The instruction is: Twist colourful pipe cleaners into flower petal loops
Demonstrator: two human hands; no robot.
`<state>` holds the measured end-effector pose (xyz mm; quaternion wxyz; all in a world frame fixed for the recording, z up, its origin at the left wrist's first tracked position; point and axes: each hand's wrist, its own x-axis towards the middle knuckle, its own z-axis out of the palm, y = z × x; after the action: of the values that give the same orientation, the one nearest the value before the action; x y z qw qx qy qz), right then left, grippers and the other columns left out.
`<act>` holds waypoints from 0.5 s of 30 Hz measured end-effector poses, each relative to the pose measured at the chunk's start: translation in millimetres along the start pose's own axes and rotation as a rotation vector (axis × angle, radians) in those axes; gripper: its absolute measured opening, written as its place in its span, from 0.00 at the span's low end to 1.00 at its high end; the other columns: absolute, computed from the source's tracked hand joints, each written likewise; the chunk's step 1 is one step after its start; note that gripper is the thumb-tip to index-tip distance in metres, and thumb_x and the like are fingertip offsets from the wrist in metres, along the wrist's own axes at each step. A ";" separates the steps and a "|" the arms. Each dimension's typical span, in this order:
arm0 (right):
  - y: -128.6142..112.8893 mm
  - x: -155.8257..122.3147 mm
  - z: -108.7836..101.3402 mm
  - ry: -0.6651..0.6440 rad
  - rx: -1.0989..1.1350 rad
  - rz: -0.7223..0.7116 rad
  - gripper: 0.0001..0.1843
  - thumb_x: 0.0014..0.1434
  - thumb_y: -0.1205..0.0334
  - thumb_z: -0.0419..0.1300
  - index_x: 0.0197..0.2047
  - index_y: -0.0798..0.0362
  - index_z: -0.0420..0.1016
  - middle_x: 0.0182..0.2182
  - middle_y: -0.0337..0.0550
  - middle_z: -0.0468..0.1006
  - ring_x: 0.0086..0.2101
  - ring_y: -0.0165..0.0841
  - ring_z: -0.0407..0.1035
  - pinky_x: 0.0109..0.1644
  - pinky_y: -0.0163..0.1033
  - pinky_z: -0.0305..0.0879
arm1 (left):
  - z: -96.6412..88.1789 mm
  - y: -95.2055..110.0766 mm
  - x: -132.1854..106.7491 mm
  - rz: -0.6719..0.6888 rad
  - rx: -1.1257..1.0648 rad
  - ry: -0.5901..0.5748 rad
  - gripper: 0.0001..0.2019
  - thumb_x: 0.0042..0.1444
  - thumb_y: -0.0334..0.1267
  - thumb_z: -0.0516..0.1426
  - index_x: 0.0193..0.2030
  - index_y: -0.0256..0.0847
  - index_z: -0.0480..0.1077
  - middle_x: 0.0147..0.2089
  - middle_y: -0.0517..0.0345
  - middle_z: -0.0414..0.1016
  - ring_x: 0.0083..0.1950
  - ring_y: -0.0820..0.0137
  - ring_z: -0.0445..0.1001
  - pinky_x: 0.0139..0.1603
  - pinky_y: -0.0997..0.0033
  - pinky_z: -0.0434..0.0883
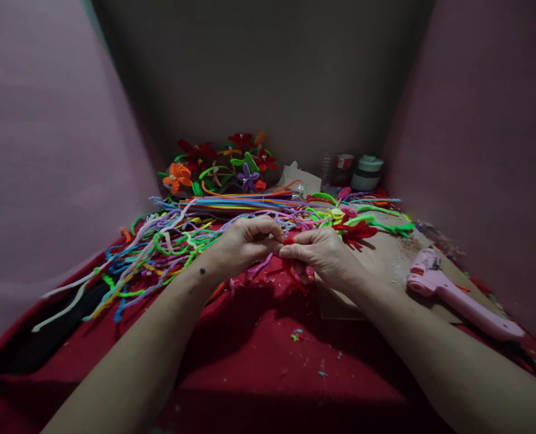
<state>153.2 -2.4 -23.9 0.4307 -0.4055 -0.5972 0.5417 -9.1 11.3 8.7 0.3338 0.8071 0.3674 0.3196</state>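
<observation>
Both hands meet over the middle of the table, pinching a red pipe cleaner [288, 240] between them. My left hand [249, 241] has its thumb and forefinger closed at the near left side of it. Gripping the other side, my right hand [324, 253] is closed, and a red length hangs below its fingers. Part of the red piece is hidden by the fingertips. Loose pipe cleaners [168, 241] in many colours lie tangled beside my left hand. Just beyond my right hand rests a red pipe-cleaner flower [356, 231].
A pink hot glue gun [462, 301] lies on a cardboard sheet [385, 271] at the right. Finished pipe-cleaner flowers [223, 163] stand at the back, near a bundle of straight pipe cleaners [245, 204]. A lidded jar [367, 173] is at the back right. Scraps dot the red cloth [268, 361].
</observation>
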 end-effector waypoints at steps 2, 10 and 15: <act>-1.6 0.1 -0.6 -0.021 -0.048 0.037 0.17 0.43 0.58 0.64 0.13 0.56 0.65 0.08 0.33 0.64 0.10 0.22 0.55 0.15 0.30 0.49 | -1.7 -1.7 -0.4 0.006 0.015 -0.065 0.06 0.49 0.35 0.55 0.25 0.35 0.68 0.25 0.62 0.64 0.24 0.80 0.60 0.23 0.80 0.58; 3.1 0.0 0.3 -0.025 -0.213 0.031 0.11 0.45 0.61 0.62 0.18 0.58 0.69 0.11 0.31 0.59 0.14 0.19 0.48 0.18 0.31 0.41 | 4.3 -7.8 0.0 -0.177 -0.183 -0.197 0.09 0.53 0.41 0.54 0.31 0.37 0.64 0.17 0.66 0.62 0.15 0.81 0.58 0.15 0.82 0.55; 5.1 0.1 2.0 -0.065 -0.116 0.039 0.10 0.46 0.61 0.59 0.20 0.57 0.68 0.13 0.31 0.59 0.16 0.20 0.48 0.20 0.32 0.42 | 7.9 -9.7 0.3 -0.075 -0.026 -0.069 0.09 0.55 0.39 0.51 0.28 0.37 0.62 0.18 0.67 0.61 0.17 0.82 0.56 0.17 0.82 0.54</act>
<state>151.4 -2.5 -29.1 0.3760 -0.4234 -0.6335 0.5272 -6.6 14.0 -3.3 0.3687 0.7989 0.3816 0.2834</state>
